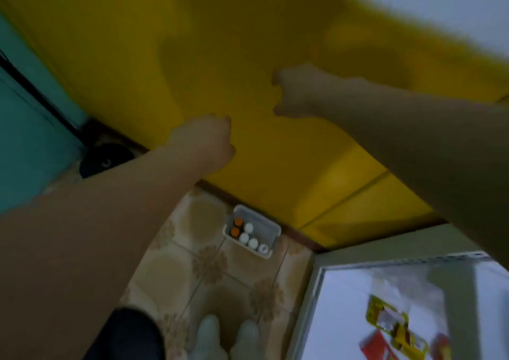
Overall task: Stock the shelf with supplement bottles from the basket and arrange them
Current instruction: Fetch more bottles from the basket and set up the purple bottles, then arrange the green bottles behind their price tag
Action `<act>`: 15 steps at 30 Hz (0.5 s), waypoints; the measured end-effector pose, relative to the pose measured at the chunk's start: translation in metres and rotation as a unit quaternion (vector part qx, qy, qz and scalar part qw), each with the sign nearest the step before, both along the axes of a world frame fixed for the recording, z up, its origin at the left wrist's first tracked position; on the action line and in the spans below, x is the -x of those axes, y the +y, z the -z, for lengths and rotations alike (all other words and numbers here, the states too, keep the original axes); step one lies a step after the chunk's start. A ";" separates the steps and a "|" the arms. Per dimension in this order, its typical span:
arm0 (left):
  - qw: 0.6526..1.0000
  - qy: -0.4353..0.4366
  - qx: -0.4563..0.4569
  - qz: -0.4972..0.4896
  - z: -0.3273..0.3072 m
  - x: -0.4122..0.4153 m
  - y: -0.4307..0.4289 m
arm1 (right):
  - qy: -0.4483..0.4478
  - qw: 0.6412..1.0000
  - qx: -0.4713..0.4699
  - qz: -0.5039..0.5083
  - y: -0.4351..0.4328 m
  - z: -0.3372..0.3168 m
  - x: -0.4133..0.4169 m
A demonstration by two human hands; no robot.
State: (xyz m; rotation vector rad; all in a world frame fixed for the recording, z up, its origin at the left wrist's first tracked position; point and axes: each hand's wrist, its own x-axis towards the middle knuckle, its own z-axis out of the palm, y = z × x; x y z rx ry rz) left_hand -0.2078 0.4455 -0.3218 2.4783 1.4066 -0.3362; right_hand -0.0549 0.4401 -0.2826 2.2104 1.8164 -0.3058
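- Reaching forward, both bare arms stretch toward a yellow wall (220, 43), the view badly smeared by motion
- left hand (203, 142) sits at about 10 o'clock from the picture's middle, fingers curled into a loose fist – nothing shows inside it, though blur hides the detail
- right hand (296, 92) is at about 1 o'clock, fingers bent with the thumb apart below; whether it pinches anything I cannot tell
- basket (252, 231) stands on the tiled floor (176, 263) at about 6 o'clock, against the base of the wall, well apart from both hands
- bottles (243, 233) stand upright in its left half: white caps, two orange caps, one paler lid at the near corner; the right half looks bare
- What could go wrong, as I judge it: the basket lies low and close ahead of the feet (228, 337), so a step forward without looking could tip it and scatter the bottles – round ones would roll across smooth tile
- No shelf is plainly in view, and fast head movement could make a hurried reach misjudge a cap
- A white glossy surface (385, 304) at 5 o'clock carries bright packets (396, 329), too blurred to name
- Materials: basket looks like pale rigid plastic, rectangular with rounded corners; tiles are beige, patterned and slick; wall is flat matte yellow
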 end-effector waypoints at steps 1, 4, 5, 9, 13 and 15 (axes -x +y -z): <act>0.999 -0.019 -0.027 0.010 -0.023 0.001 0.001 | -0.024 0.999 -0.018 -0.010 -0.002 -0.031 -0.004; 0.995 -0.053 -0.079 0.029 -0.105 -0.001 -0.003 | -0.037 0.997 -0.069 -0.011 -0.025 -0.130 -0.007; 0.991 -0.068 -0.105 0.046 -0.134 -0.003 -0.006 | -0.040 0.995 -0.090 -0.009 -0.034 -0.160 -0.008; 0.976 -0.098 -0.178 0.076 -0.226 -0.009 -0.033 | -0.053 0.986 -0.150 0.040 -0.094 -0.258 -0.012; 0.959 -0.146 -0.190 0.148 -0.292 -0.031 -0.081 | -0.060 0.972 -0.187 0.132 -0.176 -0.322 -0.018; 0.944 -0.176 -0.186 0.206 -0.315 -0.053 -0.114 | -0.072 0.959 -0.204 0.185 -0.225 -0.342 -0.025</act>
